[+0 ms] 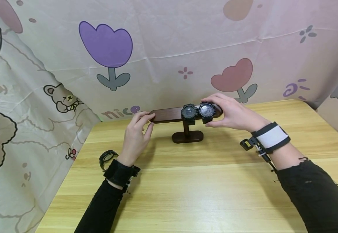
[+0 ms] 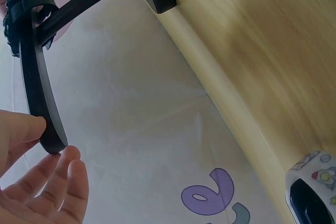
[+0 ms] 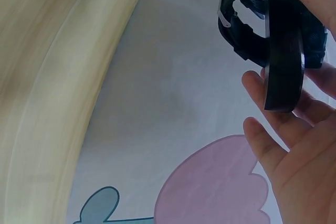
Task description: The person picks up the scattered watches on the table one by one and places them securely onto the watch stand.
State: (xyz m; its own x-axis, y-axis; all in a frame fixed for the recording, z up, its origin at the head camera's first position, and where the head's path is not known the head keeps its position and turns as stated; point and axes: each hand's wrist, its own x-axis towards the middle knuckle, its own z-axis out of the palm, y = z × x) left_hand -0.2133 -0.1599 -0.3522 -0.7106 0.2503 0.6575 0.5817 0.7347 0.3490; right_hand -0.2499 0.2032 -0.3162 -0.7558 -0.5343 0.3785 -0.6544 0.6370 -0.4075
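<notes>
A dark brown wooden watch stand (image 1: pixel 166 115) with a long crossbar, one post and an oval foot stands at the back of the table. Two black watches are strapped round its bar: one (image 1: pixel 189 111) near the middle, the other (image 1: pixel 207 110) just right of it. My right hand (image 1: pixel 230 111) grips the right-hand watch, thumb below and fingers above. Its strap (image 3: pixel 244 38) loops round the bar in the right wrist view. At the bar's left end, my left hand (image 1: pixel 136 136) pinches the tip (image 2: pixel 52 135) between thumb and fingers. A third black watch (image 1: pixel 108 158) lies beside my left wrist.
The light wooden table (image 1: pixel 204 191) reaches back to a printed cloth (image 1: pixel 163 38) hung behind it. More of this cloth (image 1: pixel 32 136) hangs along the left edge. Both forearms wear dark sleeves and wrist straps.
</notes>
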